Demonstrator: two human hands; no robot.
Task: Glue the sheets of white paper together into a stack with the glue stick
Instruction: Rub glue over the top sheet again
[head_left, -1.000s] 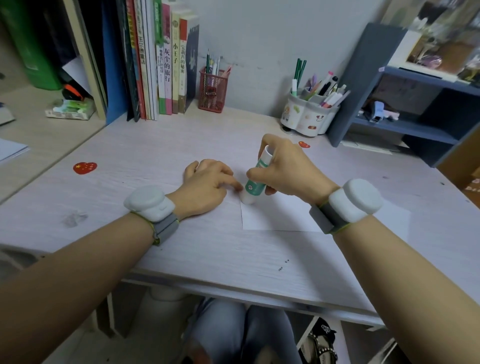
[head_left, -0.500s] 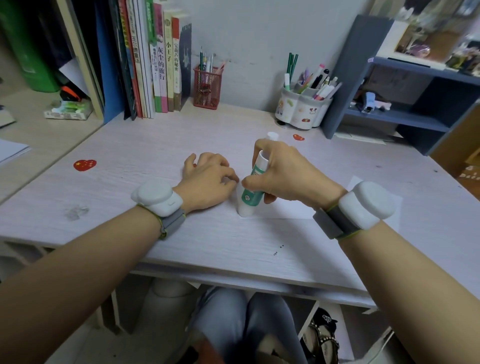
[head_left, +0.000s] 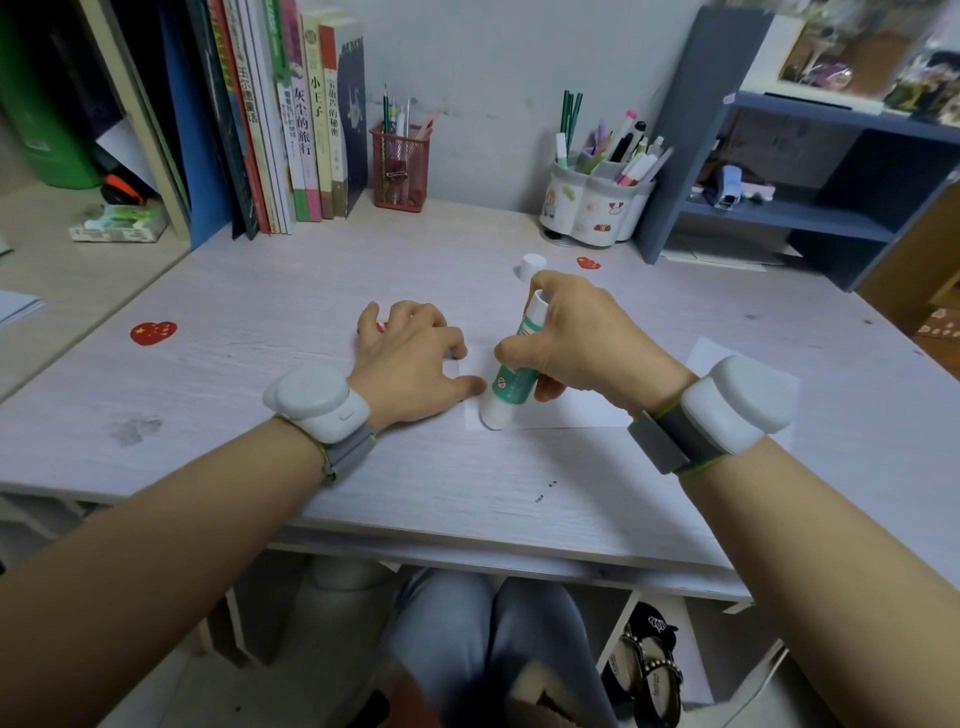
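A green-and-white glue stick stands tilted with its white lower end on the near left corner of a sheet of white paper lying on the desk. My right hand grips the stick around its middle and covers most of the sheet. My left hand rests on the desk just left of the stick, fingers bent, fingertips pressing the paper's left edge. The stick's white cap stands on the desk behind my right hand. More white paper shows beyond my right wrist.
Books stand at the back left beside a red mesh pen holder. A white pen pot and a blue shelf unit stand at the back right. Red heart stickers are on the desk.
The glue stick has slid toward me along the paper's left edge to its near corner. My left hand has stayed by that edge. The cap has come into view behind my right hand.
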